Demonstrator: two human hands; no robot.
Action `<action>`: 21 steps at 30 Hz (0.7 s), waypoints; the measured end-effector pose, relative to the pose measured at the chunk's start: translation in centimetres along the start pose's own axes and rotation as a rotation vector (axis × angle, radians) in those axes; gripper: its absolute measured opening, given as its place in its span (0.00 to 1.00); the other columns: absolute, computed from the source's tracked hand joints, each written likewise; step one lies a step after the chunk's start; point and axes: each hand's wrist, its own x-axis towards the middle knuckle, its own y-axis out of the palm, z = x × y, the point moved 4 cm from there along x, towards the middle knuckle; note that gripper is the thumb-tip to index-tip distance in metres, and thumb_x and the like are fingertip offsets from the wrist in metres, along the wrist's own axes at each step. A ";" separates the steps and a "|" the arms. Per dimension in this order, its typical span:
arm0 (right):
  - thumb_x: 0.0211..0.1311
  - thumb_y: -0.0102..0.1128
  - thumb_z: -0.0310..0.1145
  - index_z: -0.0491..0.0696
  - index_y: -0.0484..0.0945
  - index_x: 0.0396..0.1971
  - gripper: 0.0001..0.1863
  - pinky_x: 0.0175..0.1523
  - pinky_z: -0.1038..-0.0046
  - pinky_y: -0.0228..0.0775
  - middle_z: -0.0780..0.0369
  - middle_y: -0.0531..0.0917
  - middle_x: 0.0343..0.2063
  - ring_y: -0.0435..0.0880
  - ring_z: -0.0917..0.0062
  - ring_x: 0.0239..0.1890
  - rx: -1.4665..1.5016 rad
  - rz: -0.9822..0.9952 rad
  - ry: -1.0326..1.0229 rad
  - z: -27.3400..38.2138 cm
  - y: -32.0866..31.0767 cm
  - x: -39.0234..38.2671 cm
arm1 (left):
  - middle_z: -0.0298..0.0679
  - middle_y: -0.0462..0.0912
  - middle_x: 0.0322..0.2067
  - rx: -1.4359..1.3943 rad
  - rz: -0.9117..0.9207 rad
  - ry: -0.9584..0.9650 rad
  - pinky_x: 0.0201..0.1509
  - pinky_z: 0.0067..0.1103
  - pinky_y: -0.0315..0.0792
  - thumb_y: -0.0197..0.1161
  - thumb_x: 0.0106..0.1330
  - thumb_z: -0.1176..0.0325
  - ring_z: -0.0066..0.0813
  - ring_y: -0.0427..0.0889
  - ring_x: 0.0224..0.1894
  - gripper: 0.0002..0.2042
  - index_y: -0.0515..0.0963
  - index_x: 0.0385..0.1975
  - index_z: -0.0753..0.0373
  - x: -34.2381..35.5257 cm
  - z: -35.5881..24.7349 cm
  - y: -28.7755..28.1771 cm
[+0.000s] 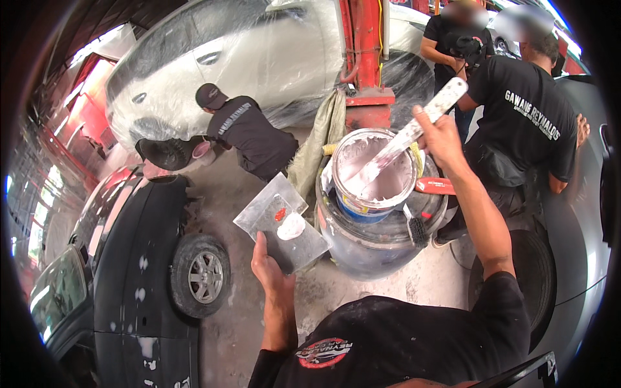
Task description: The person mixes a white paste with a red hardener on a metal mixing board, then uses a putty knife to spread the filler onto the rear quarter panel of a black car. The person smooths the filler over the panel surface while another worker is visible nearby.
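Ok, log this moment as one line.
left hand: holds flat board bearing white dab, red dab | right hand: grips stirring stick, lower end in open can | can: atop drum

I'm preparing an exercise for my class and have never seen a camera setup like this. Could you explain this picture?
There is no machine here: a person works with two bare hands. The picture comes from the left of two wide fisheye cameras worn on the head, looking down, so straight edges bend near the rim.

The left hand holds a flat grey plate bearing a white mound of paste and a small red dab. The right hand grips a long, flat, white stick whose lower end reaches into an open round can of pale pinkish paste.

That can stands on a round grey drum, along with a black-bristled brush and a red-handled tool. Beyond, a co-worker crouches beside a white car wrapped in clear plastic.
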 end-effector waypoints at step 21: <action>0.69 0.63 0.39 0.48 0.75 0.32 0.11 0.16 0.85 0.51 0.67 0.78 0.23 0.68 0.89 0.15 0.636 -0.338 -0.358 10.6 -13.3 0.7 | 0.45 0.78 0.55 -0.055 0.206 -0.031 0.59 0.35 0.75 0.53 0.76 0.63 0.39 0.80 0.55 0.19 0.70 0.58 0.72 1.6 -0.6 7.7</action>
